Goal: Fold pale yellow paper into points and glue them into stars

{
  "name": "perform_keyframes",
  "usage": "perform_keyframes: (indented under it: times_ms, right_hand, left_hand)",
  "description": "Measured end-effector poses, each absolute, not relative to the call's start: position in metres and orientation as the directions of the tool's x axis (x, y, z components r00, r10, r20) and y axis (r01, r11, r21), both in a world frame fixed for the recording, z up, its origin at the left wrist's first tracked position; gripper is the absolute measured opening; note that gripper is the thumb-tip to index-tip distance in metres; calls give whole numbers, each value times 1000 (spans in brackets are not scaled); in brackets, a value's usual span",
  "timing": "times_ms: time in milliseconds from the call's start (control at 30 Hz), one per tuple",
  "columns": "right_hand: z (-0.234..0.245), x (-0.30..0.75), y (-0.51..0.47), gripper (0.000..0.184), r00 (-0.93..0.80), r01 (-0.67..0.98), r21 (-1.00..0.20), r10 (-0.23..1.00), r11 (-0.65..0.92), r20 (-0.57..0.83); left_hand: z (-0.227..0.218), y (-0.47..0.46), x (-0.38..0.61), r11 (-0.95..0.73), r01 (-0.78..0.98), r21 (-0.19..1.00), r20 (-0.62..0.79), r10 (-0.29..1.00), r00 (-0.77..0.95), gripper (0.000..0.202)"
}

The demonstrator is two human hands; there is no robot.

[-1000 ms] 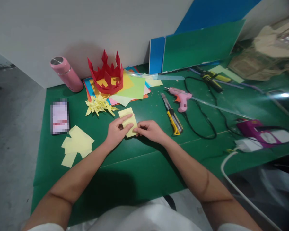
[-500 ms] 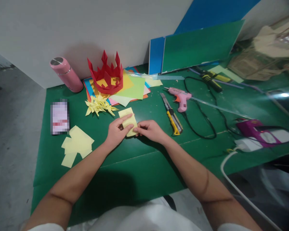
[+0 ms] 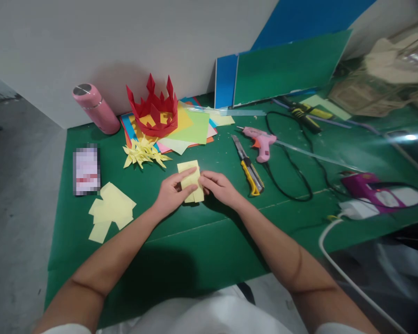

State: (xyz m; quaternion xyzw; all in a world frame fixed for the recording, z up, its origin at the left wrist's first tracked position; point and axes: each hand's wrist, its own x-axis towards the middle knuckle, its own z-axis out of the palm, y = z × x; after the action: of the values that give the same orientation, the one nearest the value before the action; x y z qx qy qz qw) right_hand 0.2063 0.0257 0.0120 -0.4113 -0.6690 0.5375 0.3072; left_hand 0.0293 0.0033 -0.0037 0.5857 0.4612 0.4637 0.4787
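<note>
A small pale yellow sheet of paper (image 3: 188,168), folded, is between my hands just above the green table. My left hand (image 3: 172,191) grips it from the left, with fingers lying across its face. At its right edge my right hand (image 3: 218,186) pinches the paper between thumb and fingers. Loose pale yellow paper pieces (image 3: 112,206) lie in a pile left of my left forearm. Behind my hands is a cluster of folded yellow paper pieces (image 3: 144,152). A red folded-paper crown (image 3: 155,124) stands on coloured paper sheets (image 3: 197,127).
A yellow utility knife (image 3: 251,174) and a pink glue gun (image 3: 261,141) with a black cord lie to the right. Farther right is a purple power strip (image 3: 362,188). A pink bottle (image 3: 99,111) stands at the back left, near a blurred-out item (image 3: 86,169).
The folded paper has shifted slightly right and toward me and turned more upright. Both hands have moved a little with it, and a split now shows at its lower edge.
</note>
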Motion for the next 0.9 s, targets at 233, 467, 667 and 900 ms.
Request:
perform_keyframes:
  times_ms: [233, 467, 667, 900]
  right_hand:
    - [8, 205, 27, 31, -428, 287, -951, 904, 116, -19]
    - [13, 205, 26, 30, -540, 261, -957, 841, 131, -32]
    - [9, 203, 25, 29, -460, 226, -972, 886, 65, -48]
    - [9, 202, 25, 30, -467, 248, -968, 879, 27, -95]
  left_hand:
    - [-4, 1, 33, -1, 49, 999, -6, 988, 152, 54]
    - [3, 17, 21, -62, 0, 998, 61, 987, -151, 58]
    - [6, 5, 29, -90, 142, 986, 99, 993, -61, 51]
    - [11, 3, 30, -42, 215, 976, 51, 998, -40, 45]
